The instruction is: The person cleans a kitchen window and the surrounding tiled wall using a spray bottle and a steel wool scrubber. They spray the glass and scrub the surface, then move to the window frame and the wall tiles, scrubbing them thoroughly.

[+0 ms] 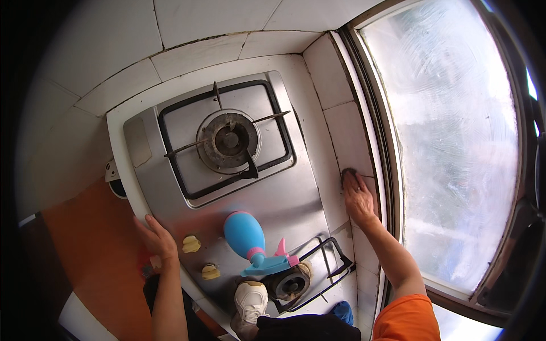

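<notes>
With a dark scouring pad [349, 171] under its fingers, my right hand [359, 200] presses on the white wall tiles [347, 132] below the window. My left hand [160, 241] rests at the front edge of the countertop, its fingers apart and nothing seen in it; part of it is hidden beyond the edge. Between my hands, a blue spray bottle [244, 234] with a pink trigger lies on the stainless steel gas stove [294, 187], beside two yellowish knobs [191, 244].
The burner [230, 138] has a black pan support around it; a second burner [292, 284] is near my white shoe [251, 300], close to the spray bottle. A blue cloth [342, 312] lies by the wall. The framed window [452, 149] is on the right. An orange-brown floor [94, 243] shows below left.
</notes>
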### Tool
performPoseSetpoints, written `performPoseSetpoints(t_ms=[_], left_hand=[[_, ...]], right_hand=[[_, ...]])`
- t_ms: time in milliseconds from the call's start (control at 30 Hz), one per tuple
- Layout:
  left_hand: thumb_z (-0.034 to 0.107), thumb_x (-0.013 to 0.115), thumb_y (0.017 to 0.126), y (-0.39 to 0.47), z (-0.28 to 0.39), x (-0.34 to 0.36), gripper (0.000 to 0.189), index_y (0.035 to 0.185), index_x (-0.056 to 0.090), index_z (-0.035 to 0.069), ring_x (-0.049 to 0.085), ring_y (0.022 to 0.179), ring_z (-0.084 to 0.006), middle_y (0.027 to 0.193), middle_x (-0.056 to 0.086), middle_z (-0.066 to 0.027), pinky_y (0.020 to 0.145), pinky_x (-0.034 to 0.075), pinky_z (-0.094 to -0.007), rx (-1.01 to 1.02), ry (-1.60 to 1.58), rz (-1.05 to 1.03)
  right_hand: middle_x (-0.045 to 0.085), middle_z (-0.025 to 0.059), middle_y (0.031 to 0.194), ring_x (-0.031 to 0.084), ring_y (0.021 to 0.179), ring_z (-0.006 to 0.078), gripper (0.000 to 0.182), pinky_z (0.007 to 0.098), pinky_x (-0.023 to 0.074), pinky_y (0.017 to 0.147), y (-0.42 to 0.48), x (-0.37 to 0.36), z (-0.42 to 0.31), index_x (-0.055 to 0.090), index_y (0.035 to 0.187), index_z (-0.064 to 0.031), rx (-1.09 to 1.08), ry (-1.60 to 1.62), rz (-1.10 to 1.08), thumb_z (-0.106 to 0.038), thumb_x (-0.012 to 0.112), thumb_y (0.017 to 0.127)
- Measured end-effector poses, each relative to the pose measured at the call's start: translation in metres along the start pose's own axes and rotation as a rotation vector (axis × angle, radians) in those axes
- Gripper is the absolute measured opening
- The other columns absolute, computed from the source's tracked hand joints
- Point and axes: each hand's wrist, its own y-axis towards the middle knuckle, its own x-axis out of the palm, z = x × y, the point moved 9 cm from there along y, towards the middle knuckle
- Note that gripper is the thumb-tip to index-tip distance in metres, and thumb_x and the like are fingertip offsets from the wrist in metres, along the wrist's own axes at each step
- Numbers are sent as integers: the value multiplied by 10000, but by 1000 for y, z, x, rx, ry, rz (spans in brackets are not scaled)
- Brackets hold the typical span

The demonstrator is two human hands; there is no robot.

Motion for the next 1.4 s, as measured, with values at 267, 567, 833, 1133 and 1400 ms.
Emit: performPoseSetpoints(t_ms=[267, 567, 833, 1133, 1400], left_hand=[[396, 440, 989, -1, 10, -8, 608, 1398, 332, -41, 429, 1260, -391, 1391, 399, -262, 1042, 354, -427, 18, -27, 3], [371, 465, 983, -1, 1, -6, 615, 1409, 311, -46, 411, 1286, -377, 1418, 372, -260, 1059, 339, -427, 56, -92, -21], [380, 456, 984, -8, 1, -7, 634, 1424, 289, -45, 387, 1308, -390, 1436, 349, -265, 1075, 329, -432, 28, -72, -14], [381, 433, 998, -5, 7, -4, 606, 1410, 317, -48, 369, 1321, -382, 1434, 357, -263, 1084, 306, -415, 48, -53, -15], [409, 449, 983, -5, -1, -5, 643, 1407, 307, -54, 428, 1269, -402, 1402, 384, -283, 1044, 366, -435, 35, -51, -27]], right_hand=[[497, 203, 1363, 394, 1349, 255, 405, 377, 236, 1172, 248, -90, 104, 502, 1258, 124, 179, -264, 403, -22, 457, 882], [506, 233, 1335, 435, 1301, 290, 430, 354, 331, 1114, 266, 6, 72, 514, 1206, 152, 42, -147, 245, -19, 487, 813], [533, 213, 1317, 438, 1313, 264, 429, 382, 278, 1154, 194, -49, 61, 524, 1226, 135, 15, -262, 216, 0, 508, 818], [530, 183, 1325, 432, 1304, 259, 380, 367, 288, 1141, 317, -39, 110, 563, 1176, 114, 88, -239, 382, -41, 495, 836], [558, 212, 1273, 479, 1260, 252, 417, 385, 325, 1120, 152, -16, 35, 557, 1170, 140, 22, -81, 189, -14, 493, 788]])
